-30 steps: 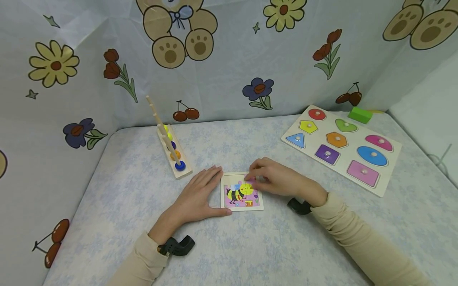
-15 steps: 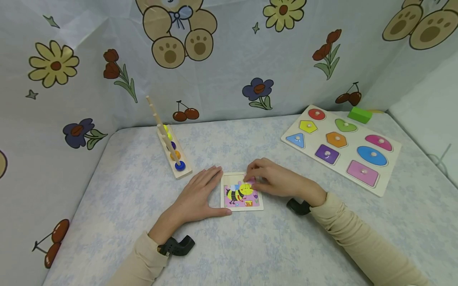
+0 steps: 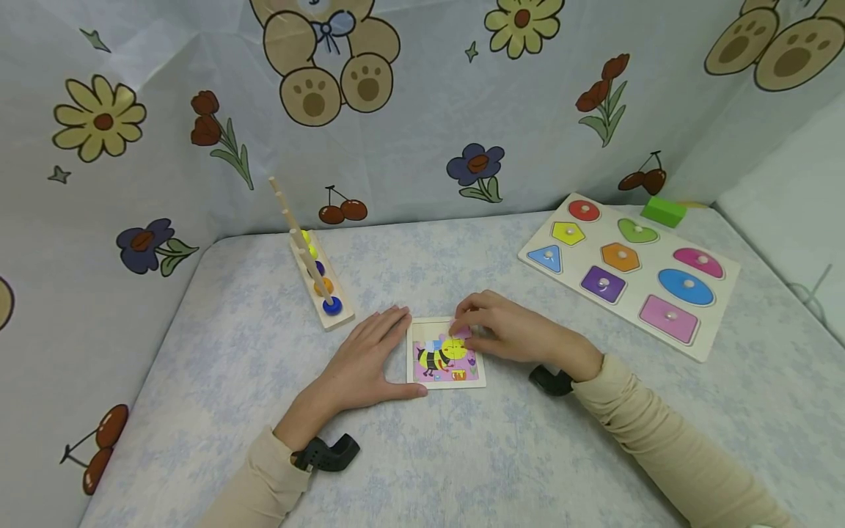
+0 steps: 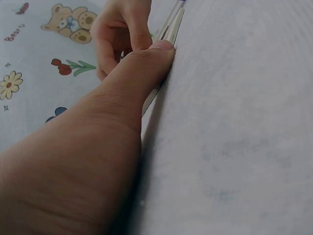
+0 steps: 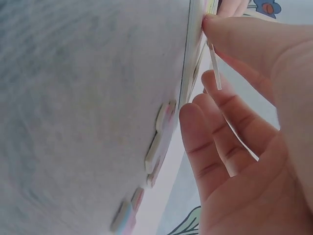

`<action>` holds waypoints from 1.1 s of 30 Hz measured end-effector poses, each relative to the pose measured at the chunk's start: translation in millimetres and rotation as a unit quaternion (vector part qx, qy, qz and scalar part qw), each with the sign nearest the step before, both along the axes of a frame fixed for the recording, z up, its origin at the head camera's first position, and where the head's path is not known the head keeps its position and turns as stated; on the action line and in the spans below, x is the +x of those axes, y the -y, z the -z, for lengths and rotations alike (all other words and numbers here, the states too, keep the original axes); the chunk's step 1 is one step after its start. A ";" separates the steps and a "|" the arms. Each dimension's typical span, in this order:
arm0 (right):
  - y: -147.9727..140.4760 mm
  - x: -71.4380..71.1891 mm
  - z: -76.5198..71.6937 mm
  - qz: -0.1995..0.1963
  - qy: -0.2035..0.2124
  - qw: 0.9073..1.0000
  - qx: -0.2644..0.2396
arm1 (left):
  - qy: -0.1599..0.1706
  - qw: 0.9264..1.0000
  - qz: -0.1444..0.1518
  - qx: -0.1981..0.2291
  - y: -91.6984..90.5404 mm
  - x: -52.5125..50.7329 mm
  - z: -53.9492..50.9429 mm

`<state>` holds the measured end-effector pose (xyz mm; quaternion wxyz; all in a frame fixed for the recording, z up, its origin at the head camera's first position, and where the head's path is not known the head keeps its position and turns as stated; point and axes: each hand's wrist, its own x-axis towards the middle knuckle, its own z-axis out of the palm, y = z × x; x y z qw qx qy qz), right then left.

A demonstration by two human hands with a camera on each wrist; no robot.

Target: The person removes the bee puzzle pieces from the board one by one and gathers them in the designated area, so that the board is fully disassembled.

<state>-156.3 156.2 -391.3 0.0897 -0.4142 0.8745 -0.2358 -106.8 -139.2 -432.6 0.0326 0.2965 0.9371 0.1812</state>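
A small square jigsaw puzzle (image 3: 433,362) with a bee picture lies flat in a pale wooden frame (image 3: 480,383). Its upper left part shows bare wood. My left hand (image 3: 366,359) rests against the frame's left side, fingers fairly straight, with the thumb touching the near edge. At the upper right of the puzzle my right hand (image 3: 511,326) pinches a pink puzzle piece (image 3: 462,328). The right wrist view shows this thin puzzle piece (image 5: 215,68) tilted up off the board, between thumb and fingers. My fingers hide part of it.
Loose puzzle pieces (image 5: 161,137) lie on the table beside the frame in the right wrist view. Back left stands a wooden peg stacker (image 3: 333,320) with coloured beads. A shape-knob board (image 3: 634,293) lies at the right, with a green block (image 3: 664,212) behind it.
The pink piece in my right hand has tilted up slightly, and more of it shows. Both hands otherwise stay nearly where they were.
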 end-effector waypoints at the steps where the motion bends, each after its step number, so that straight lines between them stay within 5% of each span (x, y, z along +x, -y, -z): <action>1: -0.1 -0.1 -0.1 -0.001 -0.002 1.000 0.001 | 0.000 1.000 0.000 0.000 0.1 0.0 -0.1; 33: -11.3 -1.3 -10.1 0.046 -0.031 0.998 0.019 | 0.002 1.000 -0.002 0.003 -0.3 1.0 -1.2</action>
